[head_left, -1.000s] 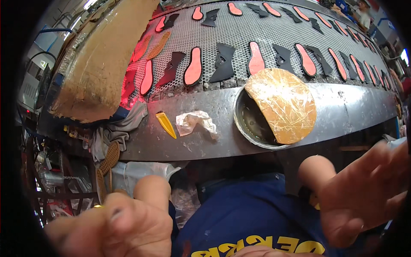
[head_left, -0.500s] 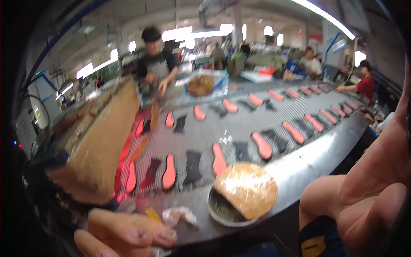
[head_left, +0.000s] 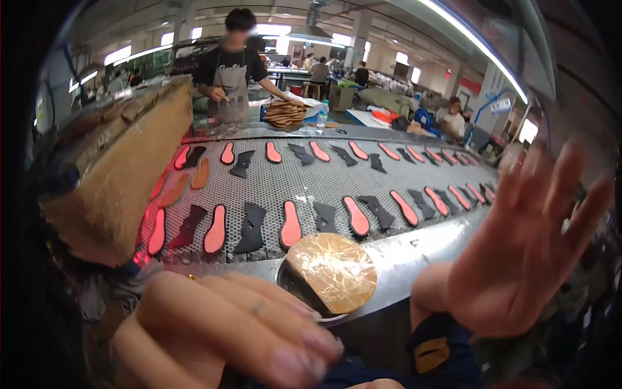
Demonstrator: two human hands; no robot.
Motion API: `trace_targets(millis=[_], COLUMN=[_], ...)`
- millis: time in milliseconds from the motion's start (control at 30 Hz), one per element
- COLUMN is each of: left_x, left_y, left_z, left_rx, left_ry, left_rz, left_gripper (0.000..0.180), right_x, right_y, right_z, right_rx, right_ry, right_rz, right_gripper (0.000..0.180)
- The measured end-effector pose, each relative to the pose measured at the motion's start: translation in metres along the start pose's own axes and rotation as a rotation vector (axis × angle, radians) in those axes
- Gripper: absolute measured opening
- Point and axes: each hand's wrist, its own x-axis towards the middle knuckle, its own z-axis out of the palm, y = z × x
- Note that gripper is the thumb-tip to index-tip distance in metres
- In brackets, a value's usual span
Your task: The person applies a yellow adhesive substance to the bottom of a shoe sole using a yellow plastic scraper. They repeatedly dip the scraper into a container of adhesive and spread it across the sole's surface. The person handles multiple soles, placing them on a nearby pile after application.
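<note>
My left hand (head_left: pixel 227 324) is close to the camera at the lower left, fingers loosely bent and apart from the thumb, with nothing visible in it. Spread fingers mark my right hand (head_left: pixel 518 266), raised at the right, open, empty and slightly blurred. Between them, on the metal edge, a round dish (head_left: pixel 295 285) sits partly covered by a shiny tan disc (head_left: pixel 334 269). Beyond it, pink shoe insoles (head_left: pixel 291 223) with dark rims lie in two rows on a mesh conveyor belt (head_left: pixel 259 183), alternating in places with black cut pieces (head_left: pixel 251 228).
A tan-sided machine housing (head_left: pixel 123 175) stands over the belt's left end, where red light glows. Two brown insole-shaped pieces (head_left: pixel 201 174) lie near it. Across the belt a person (head_left: pixel 233 71) touches a brown stack (head_left: pixel 285 113) beside a water bottle (head_left: pixel 322 113).
My right hand has risen with fingers spread. My left hand has come up and nearer the camera. The view has shifted, moving the belt and dish leftward. The person opposite now reaches to the stack.
</note>
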Motion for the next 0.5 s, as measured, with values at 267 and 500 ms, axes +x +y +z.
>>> trace_targets(millis=[267,500], left_x=[-0.001,-0.015], left_y=[0.016,0.029], left_z=[0.010,0.010], left_rx=[-0.056,-0.097], left_ry=[0.052,0.149], left_rz=[-0.052,0.033], left_gripper=[0.017,0.014], right_x=[-0.003,-0.008], right_y=[-0.031,-0.037], right_z=[0.012,0.018], right_rx=[0.034,0.040], right_ry=[-0.018,-0.037], right_rz=[0.007,0.014], right_gripper=[0.021,0.021])
